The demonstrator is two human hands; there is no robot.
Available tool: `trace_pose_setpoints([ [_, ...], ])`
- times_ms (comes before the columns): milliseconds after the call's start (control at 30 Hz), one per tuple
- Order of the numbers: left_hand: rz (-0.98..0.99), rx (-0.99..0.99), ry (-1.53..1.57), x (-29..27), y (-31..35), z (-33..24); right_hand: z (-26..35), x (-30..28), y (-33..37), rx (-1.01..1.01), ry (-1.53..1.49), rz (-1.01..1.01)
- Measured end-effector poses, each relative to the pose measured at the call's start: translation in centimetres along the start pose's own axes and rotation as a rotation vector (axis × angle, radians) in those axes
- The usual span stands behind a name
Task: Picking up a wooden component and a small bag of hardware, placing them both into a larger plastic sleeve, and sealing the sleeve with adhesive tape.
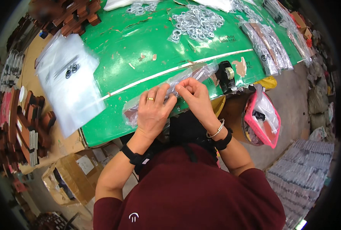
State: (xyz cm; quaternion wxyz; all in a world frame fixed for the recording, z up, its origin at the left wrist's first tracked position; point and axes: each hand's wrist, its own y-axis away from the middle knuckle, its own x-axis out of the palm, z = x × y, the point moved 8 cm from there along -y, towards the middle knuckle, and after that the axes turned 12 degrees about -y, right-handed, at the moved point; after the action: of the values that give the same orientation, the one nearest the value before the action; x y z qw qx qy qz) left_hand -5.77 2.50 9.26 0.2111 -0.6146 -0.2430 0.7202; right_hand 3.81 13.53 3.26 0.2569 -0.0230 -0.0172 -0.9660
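A long, narrow clear plastic bag (pixel 131 111) with brownish pieces inside lies along the near edge of the green table (pixel 139 63). My left hand (pixel 155 109), wearing a ring, bends its fingers over the bag and holds it down. Close beside it, my right hand (pixel 197 100) is closed in a pinch over the bag's upper side; what sits between thumb and fingertips is too small to make out. To the right of the bag stands a black tape dispenser (pixel 226 78) with a roll of tape.
Flat clear bags (pixel 68 90) lie at the left. Small bagged rings (pixel 197 23) are heaped at the back, and filled packages (pixel 260 48) at the right. A pink-rimmed bin (pixel 274 132) stands below the table's right edge. Brown pieces (pixel 26 128) and a cardboard box (pixel 72 178) are at left.
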Motion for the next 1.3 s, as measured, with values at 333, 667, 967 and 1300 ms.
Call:
trace_pose_setpoints([
  [333, 0.013, -0.001, -0.006, 0.1, 0.0, 0.1, 0.4, 0.1, 0.0, 0.020, 0.105, -0.038],
  [667, -0.005, 0.015, 0.004, 0.2, 0.0, 0.1, 0.3, -0.2, -0.2, -0.003, 0.133, -0.064],
  [967, -0.013, 0.014, 0.019, 0.5, 0.3, -0.3, 0.5, -0.2, -0.2, 0.007, 0.242, -0.102],
  [1300, -0.042, 0.056, 0.007, 0.0, 0.2, -0.6, 2.1, 0.4, 0.5, 0.041, 0.442, -0.148],
])
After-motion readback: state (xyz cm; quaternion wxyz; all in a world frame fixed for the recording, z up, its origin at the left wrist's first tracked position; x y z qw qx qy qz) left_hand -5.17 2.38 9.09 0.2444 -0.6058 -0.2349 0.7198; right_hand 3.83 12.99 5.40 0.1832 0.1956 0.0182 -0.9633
